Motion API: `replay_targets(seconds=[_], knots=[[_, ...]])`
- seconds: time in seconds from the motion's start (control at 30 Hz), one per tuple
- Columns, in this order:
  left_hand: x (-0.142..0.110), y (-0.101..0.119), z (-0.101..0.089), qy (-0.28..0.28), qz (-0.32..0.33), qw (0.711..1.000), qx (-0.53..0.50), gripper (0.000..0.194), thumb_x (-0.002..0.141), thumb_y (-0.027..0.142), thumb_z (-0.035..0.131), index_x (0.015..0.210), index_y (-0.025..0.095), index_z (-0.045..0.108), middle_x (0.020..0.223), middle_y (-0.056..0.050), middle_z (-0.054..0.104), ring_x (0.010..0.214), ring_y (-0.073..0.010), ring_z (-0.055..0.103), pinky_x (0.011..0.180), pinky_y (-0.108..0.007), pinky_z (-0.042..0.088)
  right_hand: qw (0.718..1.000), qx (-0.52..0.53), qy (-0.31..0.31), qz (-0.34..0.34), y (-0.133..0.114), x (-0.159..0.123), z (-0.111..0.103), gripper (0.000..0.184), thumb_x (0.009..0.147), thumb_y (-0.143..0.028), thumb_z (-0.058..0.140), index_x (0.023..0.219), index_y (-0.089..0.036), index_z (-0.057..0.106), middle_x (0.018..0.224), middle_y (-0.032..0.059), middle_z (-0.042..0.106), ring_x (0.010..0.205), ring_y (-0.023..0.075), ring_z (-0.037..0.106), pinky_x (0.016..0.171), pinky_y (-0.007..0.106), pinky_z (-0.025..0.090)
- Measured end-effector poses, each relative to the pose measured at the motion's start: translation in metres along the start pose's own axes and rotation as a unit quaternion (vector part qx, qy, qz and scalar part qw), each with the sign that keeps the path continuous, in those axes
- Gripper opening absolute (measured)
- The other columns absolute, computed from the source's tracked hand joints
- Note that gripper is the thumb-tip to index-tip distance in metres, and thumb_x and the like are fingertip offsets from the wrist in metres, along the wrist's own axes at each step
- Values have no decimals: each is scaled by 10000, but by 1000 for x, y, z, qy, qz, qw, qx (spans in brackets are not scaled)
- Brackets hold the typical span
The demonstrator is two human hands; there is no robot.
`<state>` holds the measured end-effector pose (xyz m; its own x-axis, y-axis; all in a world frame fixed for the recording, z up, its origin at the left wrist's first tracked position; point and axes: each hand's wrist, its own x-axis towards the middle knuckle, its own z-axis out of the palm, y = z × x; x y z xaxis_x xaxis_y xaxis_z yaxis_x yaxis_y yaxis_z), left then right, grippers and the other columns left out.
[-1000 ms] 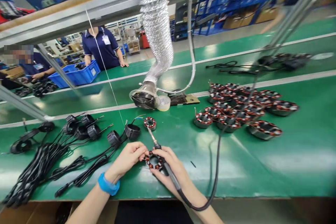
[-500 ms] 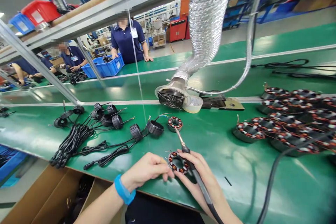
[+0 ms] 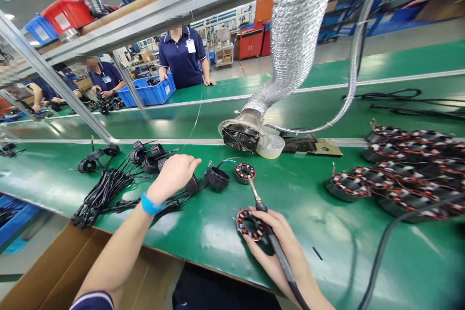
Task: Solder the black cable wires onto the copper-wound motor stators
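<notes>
My right hand [image 3: 281, 240] grips a soldering iron [image 3: 278, 247] with its tip pointing away from me. Its thumb and forefinger also steady a ring-shaped motor stator [image 3: 250, 226] with copper windings on the bench. Another stator [image 3: 245, 171], joined to coloured leads, lies just past the iron's tip. Over the black cables, my left hand [image 3: 173, 178] is raised with curled fingers. A thin solder wire [image 3: 199, 111] hanging from above bends down to this hand; the pinch itself is hidden. A black ring-shaped cap [image 3: 218, 178] stands to the right of that hand.
Bundled black cables [image 3: 103, 196] with caps lie at left. Several stators [image 3: 348, 186] crowd the right side, near the iron's thick cord [image 3: 379, 247]. A fume fan [image 3: 240, 136] with a foil duct [image 3: 294, 29] stands behind. People work across the green bench [image 3: 203, 232].
My left hand has left the near stator and moved up and left over the cables. The hanging solder wire, straight before, now curves toward it. My right hand keeps its hold.
</notes>
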<state>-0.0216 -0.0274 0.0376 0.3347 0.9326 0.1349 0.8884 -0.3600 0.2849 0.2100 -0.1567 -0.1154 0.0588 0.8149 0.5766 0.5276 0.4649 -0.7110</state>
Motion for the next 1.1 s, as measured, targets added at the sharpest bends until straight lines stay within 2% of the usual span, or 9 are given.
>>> replay_targets(seconds=[0.13,0.23,0.4,0.57,0.67,0.77,0.97,1.03,1.1], knots=[[54,-15,16,-202,68,974,-75,362,861,398,561,616,150,659,614,-27,637,576,-138,503,614,-258,334,1000,3,-10,1,-2,2,-3,369,853,-249,636,1209,-244,538,1200,95,592,1097,231,628,902,349,542],[72,-27,31,-258,89,951,-149,299,775,415,640,682,138,705,647,-16,663,628,-144,532,642,-244,367,1000,5,-17,1,-4,3,-5,381,843,-232,644,1205,-246,525,1195,93,587,1108,229,619,910,349,538],[72,-43,39,-269,72,938,-209,342,753,459,662,698,125,715,669,-16,670,656,-143,534,667,-244,383,1000,9,-19,7,-4,5,-6,375,845,-232,644,1199,-242,523,1194,100,588,1108,235,618,910,357,538],[66,-48,43,-302,91,910,-270,368,787,463,652,697,112,717,725,-49,699,697,-150,567,696,-253,393,1000,13,-16,7,0,3,-4,383,850,-259,658,1210,-239,530,1197,100,592,1099,233,623,901,342,539],[59,-49,40,-274,81,917,-279,355,781,458,675,699,116,717,724,-55,708,694,-154,579,685,-256,403,1000,6,-8,7,4,0,-2,394,849,-276,668,1217,-243,532,1210,99,587,1102,234,623,908,342,534],[47,-47,27,-235,73,923,-297,325,786,434,688,718,116,710,746,-61,720,708,-159,601,700,-259,435,1000,-6,-1,18,7,-3,0,395,849,-301,674,1219,-250,545,1221,98,579,1111,245,618,918,354,526],[5,-24,-13,-186,73,928,-314,244,758,371,744,776,130,712,792,-46,729,732,-154,626,677,-238,462,1000,-24,13,2,8,6,3,402,856,-348,683,1225,-264,548,1173,85,578,1040,238,644,864,341,547],[-8,-10,-16,-183,85,925,-321,232,756,360,750,786,134,714,809,-43,731,744,-153,630,674,-230,461,1000,-27,14,-1,5,12,4,397,864,-329,675,1233,-259,544,1172,90,572,1022,233,652,853,341,552],[-18,5,-11,-200,101,920,-322,208,763,342,743,776,136,718,798,-36,730,736,-146,625,668,-221,458,1000,-21,15,-7,-2,16,4,412,865,-306,677,1248,-256,536,1192,98,563,1044,233,644,854,342,553]])
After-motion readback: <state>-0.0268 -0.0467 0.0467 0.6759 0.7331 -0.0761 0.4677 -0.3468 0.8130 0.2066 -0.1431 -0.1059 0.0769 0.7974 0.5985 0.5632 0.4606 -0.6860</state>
